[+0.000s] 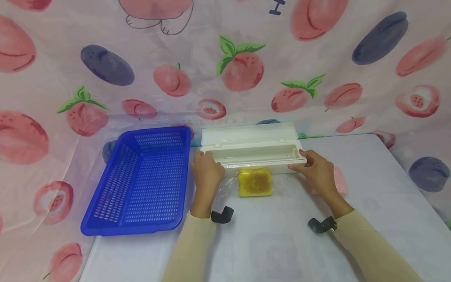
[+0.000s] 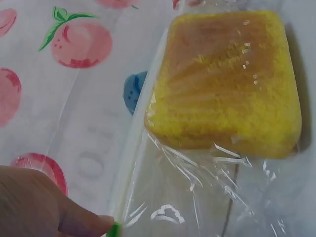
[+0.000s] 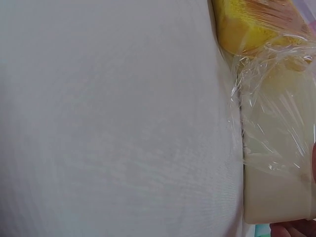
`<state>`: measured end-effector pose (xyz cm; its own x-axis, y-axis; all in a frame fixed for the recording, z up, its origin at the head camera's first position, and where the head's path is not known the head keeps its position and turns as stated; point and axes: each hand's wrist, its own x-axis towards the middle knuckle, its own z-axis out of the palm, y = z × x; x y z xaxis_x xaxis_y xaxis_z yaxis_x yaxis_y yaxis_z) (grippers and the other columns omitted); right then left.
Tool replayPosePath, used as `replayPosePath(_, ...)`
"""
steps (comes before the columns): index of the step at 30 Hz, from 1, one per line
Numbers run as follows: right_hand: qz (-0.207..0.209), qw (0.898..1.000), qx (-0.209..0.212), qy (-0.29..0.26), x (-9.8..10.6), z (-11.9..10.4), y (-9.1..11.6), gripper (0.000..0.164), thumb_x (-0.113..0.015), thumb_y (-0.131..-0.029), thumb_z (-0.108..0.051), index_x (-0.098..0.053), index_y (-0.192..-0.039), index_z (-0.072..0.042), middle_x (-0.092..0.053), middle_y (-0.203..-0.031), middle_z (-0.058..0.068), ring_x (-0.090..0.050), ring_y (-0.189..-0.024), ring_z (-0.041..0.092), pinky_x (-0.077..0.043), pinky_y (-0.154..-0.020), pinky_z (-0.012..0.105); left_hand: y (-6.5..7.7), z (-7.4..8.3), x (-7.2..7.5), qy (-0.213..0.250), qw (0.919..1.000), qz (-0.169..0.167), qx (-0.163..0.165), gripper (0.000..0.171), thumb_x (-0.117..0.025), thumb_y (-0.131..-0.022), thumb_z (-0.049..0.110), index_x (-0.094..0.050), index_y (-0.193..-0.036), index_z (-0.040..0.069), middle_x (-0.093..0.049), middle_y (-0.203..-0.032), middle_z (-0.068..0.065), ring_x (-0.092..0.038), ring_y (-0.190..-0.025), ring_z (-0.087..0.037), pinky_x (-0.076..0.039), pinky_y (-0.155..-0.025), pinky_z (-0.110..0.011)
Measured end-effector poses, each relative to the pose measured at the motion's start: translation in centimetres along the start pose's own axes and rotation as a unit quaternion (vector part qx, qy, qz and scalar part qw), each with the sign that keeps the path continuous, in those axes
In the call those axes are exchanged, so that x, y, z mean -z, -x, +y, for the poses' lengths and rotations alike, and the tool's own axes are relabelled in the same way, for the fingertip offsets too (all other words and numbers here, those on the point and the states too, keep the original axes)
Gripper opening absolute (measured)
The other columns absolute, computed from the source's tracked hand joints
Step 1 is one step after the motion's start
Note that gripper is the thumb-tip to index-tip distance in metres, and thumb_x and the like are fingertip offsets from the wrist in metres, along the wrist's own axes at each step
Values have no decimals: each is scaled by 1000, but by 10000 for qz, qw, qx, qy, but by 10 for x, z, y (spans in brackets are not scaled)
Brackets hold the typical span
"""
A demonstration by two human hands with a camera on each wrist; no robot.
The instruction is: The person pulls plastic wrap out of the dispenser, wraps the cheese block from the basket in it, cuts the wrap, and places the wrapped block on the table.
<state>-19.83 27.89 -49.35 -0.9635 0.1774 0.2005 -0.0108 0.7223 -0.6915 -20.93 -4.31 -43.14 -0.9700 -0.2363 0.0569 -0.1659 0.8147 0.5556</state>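
Note:
A long white cling film dispenser (image 1: 260,168) lies on the table, its lid (image 1: 248,135) raised at the back. My right hand (image 1: 318,168) grips its right end, thumb in front and fingers behind. At the left end, my left hand (image 1: 208,172) has curled fingers and pinches a small green slider (image 2: 114,229) on the dispenser's edge. Against the front sits a yellow slice of cake (image 1: 255,182) with a browned top. Clear cling film (image 2: 197,177) covers the slice and spreads wrinkled to both sides. Part of my right hand's fingers is out of the right wrist view.
A blue perforated basket (image 1: 132,230) stands left of my left hand. Something pink (image 1: 340,180) lies beside my right wrist, partly hidden by it. Behind the white table (image 1: 282,243) hangs a fruit-print cloth (image 1: 243,105).

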Motion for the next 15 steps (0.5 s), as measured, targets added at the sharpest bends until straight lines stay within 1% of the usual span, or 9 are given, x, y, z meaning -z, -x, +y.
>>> replayPosePath(2,-14,10000,-2,25,0,-1,0,57,-90,-76,-43,-71,-120,-12,-78,-108,13,-61,-75,15,-43,-55,21,0,-6,-1,386,9992,95,58,42,-66,-89,3,-61,-128,-8,-50,-136,-29,-49,-127,-47,-42,-111,-53)
replayPosePath(4,-16,10000,-23,51,-1,-1,0,58,-89,-76,-44,-70,-121,-13,-78,-105,13,-60,-75,16,-43,-55,21,0,-11,-2,771,9968,137,157,51,-64,-90,0,-51,-138,-10,-50,-136,-32,-49,-130,-48,-41,-114,-53)
replayPosePath(7,1,10000,-11,58,-1,-1,0,57,-89,-76,-44,-71,-120,-13,-78,-105,12,-61,-75,16,-43,-55,21,1,-18,-4,1087,9934,239,272,59,-59,-91,-4,-39,-146,-12,-56,-129,-37,-54,-127,-50,-43,-111,-54)
replayPosePath(8,5,10000,-4,53,-1,-1,0,56,-89,-76,-44,-71,-119,-13,-78,-108,12,-61,-76,16,-43,-55,21,2,-21,-5,1122,9929,271,306,59,-57,-92,-4,-37,-147,-13,-59,-127,-37,-56,-125,-51,-45,-109,-55)
replayPosePath(9,1,10000,0,39,-1,-1,0,56,-89,-76,-44,-71,-119,-13,-78,-109,12,-62,-76,16,-43,-55,21,3,-23,-6,1155,9923,306,334,57,-55,-94,-3,-37,-146,-14,-61,-124,-38,-58,-123,-51,-46,-108,-55)
replayPosePath(12,-12,10000,-3,11,-1,-1,0,56,-89,-76,-44,-71,-118,-13,-77,-111,12,-62,-76,15,-43,-54,21,5,-31,-8,1371,9891,339,422,51,-51,-98,0,-39,-146,-14,-61,-128,-38,-58,-125,-51,-47,-107,-56)
replayPosePath(15,-15,10000,-39,5,-1,0,0,56,-89,-76,-45,-71,-119,-13,-77,-110,12,-61,-76,16,-43,-54,21,5,-38,-11,1762,9829,222,496,47,-47,-104,6,-42,-147,-11,-54,-142,-34,-49,-137,-47,-40,-115,-55)
